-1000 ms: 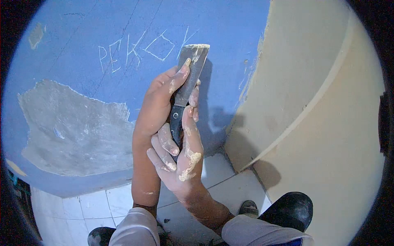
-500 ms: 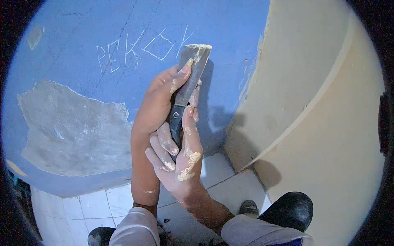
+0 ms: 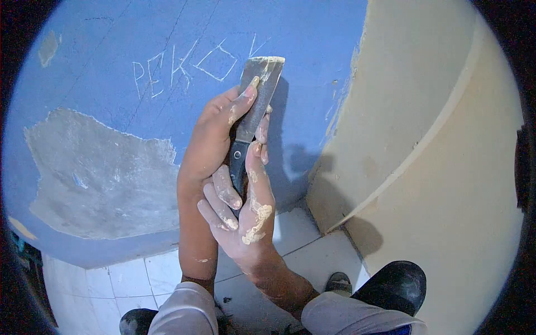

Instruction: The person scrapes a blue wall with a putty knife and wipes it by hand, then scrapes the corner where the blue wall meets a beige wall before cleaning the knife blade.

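A putty knife (image 3: pixel 257 106) points upward in front of me, its grey blade edged with pale filler. My right hand (image 3: pixel 244 218) wraps its dark riveted handle (image 3: pixel 238 159), and cream paste is smeared on the thumb side and fingertips. My left hand (image 3: pixel 215 131) grips the blade from the left, the thumb lying flat on the face and the other fingers passing behind it. Part of the handle is hidden by my right fingers. Behind the blade stands a blue wall (image 3: pixel 301 100) with scratched letters.
On the lower left of the wall is a rough grey patch (image 3: pixel 106 178). A beige wall (image 3: pixel 441 184) with a curved ridge rises at the right. White floor tiles (image 3: pixel 128 279) lie below. Black footwear (image 3: pixel 396 287) and a sandal (image 3: pixel 339 282) show near the bottom.
Both hands and the putty knife have shifted slightly up and to the left. The grip looks the same.
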A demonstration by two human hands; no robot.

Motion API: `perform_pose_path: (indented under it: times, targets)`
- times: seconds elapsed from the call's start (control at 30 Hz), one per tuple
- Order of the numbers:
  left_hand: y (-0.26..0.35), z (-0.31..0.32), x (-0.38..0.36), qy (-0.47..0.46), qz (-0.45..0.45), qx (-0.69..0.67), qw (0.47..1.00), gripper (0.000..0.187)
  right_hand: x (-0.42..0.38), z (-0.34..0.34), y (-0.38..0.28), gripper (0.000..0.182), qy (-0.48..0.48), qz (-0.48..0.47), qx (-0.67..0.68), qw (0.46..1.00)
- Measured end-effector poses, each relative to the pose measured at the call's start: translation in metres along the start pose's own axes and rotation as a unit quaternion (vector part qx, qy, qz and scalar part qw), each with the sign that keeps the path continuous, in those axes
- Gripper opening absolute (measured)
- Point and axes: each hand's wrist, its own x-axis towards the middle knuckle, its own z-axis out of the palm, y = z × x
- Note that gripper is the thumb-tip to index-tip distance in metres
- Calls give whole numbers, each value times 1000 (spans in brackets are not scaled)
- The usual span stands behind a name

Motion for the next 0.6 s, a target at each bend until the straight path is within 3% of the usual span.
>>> perform_pose_path:
  times: [0.37,0.6]
  targets:
    - [6,8,6,-22,-14,20,999,30,2,8,-9,33,13,-18,0,1000]
    - [12,24,25,-2,56,108,993,32,9,11,-22,30,-10,-62,14,998]
